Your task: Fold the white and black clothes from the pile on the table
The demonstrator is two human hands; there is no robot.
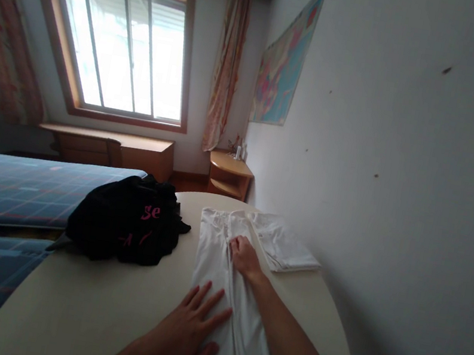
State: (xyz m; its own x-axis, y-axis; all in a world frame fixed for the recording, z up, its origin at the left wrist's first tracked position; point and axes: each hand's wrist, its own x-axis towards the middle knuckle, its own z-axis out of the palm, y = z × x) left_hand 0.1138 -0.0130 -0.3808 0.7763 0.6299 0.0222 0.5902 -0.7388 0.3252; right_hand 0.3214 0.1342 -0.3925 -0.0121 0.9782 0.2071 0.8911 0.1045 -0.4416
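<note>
A pair of white trousers [213,246] lies lengthwise on the round cream table [74,308], with a gathered waistband at the far end. My left hand [196,328] rests flat on the near part of the cloth, fingers spread. Farther up, my right hand [244,254] is closed, its fingers curled on a fold of the trousers just below the waistband. To the right of that hand is a folded white garment [286,246]. A crumpled black garment [116,221] with pink lettering sits on the left side of the table.
A bed with a blue plaid cover [35,186] adjoins the table on the left. The white wall [389,245] runs close along the right. Behind the table stand a small corner shelf [232,167] and a wooden desk [145,153] under the window [122,49].
</note>
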